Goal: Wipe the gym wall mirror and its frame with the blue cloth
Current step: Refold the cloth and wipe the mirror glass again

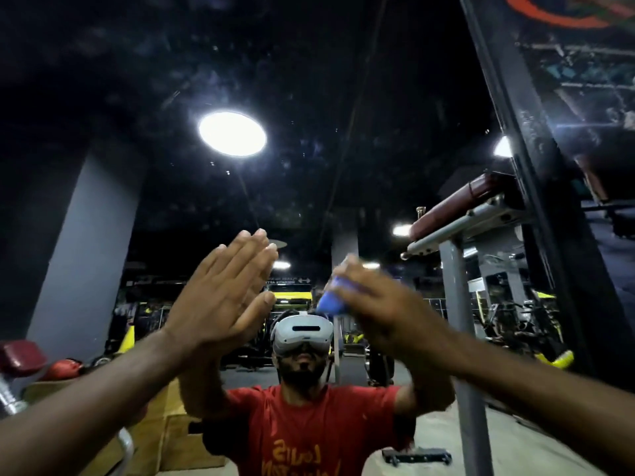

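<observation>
Forearms rise from the lower corners toward the glass.

**Left hand** (220,297): the palm faces the mirror (309,97). Its fingers (240,255) are straight and pressed together, with the thumb set apart. It appears to rest flat on the glass, probably as a brace that steadies the body while the other arm works.

**Right hand** (374,304): blurred, with the fingers curled over the blue cloth (331,300). The cloth is bunched and shows at the fingertip side. It lies against the glass just right of the left hand and above the reflected headset (302,333). Bunching likely gives a firm pad for rubbing.

**Edges:** the frame (525,159) is the dark slanted strip at the right, well apart from the cloth. Between cloth and frame, a padded rest (457,207) on a grey post (460,338) crosses the view. Whether it stands before the glass or is only reflected cannot be told. If it is real, it narrows any sweep toward the frame.

**Open room:** the glass above and to the left is unobstructed. Specks and smears show around the reflected ceiling lamp (232,134), so the upper area probably remains to be wiped, as does the frame.

**Farthest:** the reflection shows a gym floor with yellow machines.
</observation>
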Action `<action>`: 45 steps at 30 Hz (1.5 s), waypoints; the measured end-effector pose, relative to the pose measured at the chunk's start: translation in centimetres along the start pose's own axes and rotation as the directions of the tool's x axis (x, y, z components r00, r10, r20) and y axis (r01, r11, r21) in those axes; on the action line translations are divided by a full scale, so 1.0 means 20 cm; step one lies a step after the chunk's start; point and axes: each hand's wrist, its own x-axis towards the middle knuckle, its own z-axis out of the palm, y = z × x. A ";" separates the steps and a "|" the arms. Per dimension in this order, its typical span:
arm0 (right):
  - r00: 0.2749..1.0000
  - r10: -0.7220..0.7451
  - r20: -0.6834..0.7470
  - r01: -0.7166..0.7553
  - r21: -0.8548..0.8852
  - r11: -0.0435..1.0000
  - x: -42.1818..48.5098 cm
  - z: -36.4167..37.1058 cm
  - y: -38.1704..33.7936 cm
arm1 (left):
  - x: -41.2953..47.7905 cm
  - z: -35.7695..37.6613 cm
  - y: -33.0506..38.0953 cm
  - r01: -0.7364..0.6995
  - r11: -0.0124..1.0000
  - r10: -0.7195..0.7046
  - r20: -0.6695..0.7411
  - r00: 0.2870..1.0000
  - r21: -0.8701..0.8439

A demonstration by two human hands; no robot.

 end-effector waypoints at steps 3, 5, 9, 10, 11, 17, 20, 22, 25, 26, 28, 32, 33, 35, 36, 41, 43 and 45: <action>0.855 0.465 -0.229 -0.454 0.101 0.885 0.27 -0.11 0.24 | -0.06 -0.04 -0.15 0.094 0.995 -0.093 -0.024 0.995 0.046; 0.638 0.684 -0.354 -0.677 0.167 0.717 0.43 -0.09 0.29 | -0.13 -0.04 -0.26 0.139 0.989 -0.139 -0.004 0.990 0.046; 0.768 0.582 -0.267 -0.568 0.137 0.812 0.49 0.10 -0.07 | -0.16 -0.03 -0.29 0.113 0.993 -0.113 -0.004 0.994 0.042; 0.842 0.502 -0.200 -0.485 0.129 0.865 0.46 0.13 -0.19 | -0.15 -0.03 -0.29 0.109 0.994 -0.109 -0.010 0.994 0.032; 0.902 0.412 -0.128 -0.398 0.118 0.910 0.41 0.17 -0.28 | -0.15 -0.03 -0.29 0.106 0.994 -0.106 -0.013 0.994 0.015; 0.984 0.180 0.006 -0.180 -0.010 0.984 0.35 0.15 -0.28 | -0.22 -0.08 -0.40 0.081 0.995 -0.082 -0.004 0.997 -0.059; 0.758 0.612 -0.225 -0.610 0.086 0.788 0.60 0.10 -0.07 | -0.28 -0.12 -0.56 0.204 0.978 -0.205 -0.011 0.979 -0.052; 0.645 0.704 -0.298 -0.701 0.136 0.700 0.75 0.09 -0.08 | -0.32 -0.14 -0.67 0.227 0.972 -0.228 0.002 0.974 -0.058; 0.807 0.544 -0.231 -0.531 0.121 0.839 0.79 0.21 -0.36 | -0.34 -0.15 -0.76 0.149 0.989 -0.148 0.020 0.989 -0.024; 0.890 0.421 -0.177 -0.409 0.102 0.907 0.74 0.25 -0.48 | -0.34 -0.15 -0.76 0.137 0.990 -0.137 0.016 0.990 -0.015; 0.985 0.168 -0.045 -0.165 0.055 0.985 0.64 0.33 -0.64 | -0.33 -0.15 -0.76 0.135 0.991 -0.135 0.010 0.991 -0.004; 1.000 -0.005 0.031 0.004 0.007 1.000 0.59 0.31 -0.60 | -0.33 -0.17 -0.77 0.129 0.992 -0.128 0.007 0.992 -0.020; 0.997 0.079 -0.014 -0.079 0.011 0.997 0.63 0.30 -0.55 | -0.32 -0.18 -0.78 0.125 0.992 -0.125 -0.001 0.992 -0.025; 0.919 0.356 -0.170 -0.360 0.008 0.933 0.73 0.24 -0.41 | -0.30 -0.21 -0.82 0.131 0.991 -0.132 -0.035 0.991 -0.019; 0.841 0.488 -0.234 -0.494 0.038 0.869 0.79 0.21 -0.33 | -0.29 -0.22 -0.85 0.149 0.989 -0.148 -0.047 0.988 -0.002; 0.790 0.555 -0.260 -0.556 0.076 0.828 1.01 0.24 -0.35 | -0.33 -0.26 -1.08 0.168 0.985 -0.169 0.018 0.986 0.040; 0.940 0.312 -0.137 -0.307 0.055 0.950 0.98 0.33 -0.54 | -0.37 -0.27 -1.14 0.105 0.992 -0.109 0.049 0.993 0.074; 0.999 0.038 -0.022 -0.038 0.040 0.998 0.90 0.42 -0.70 | -0.40 -0.28 -1.18 0.070 0.993 -0.077 0.078 0.994 0.090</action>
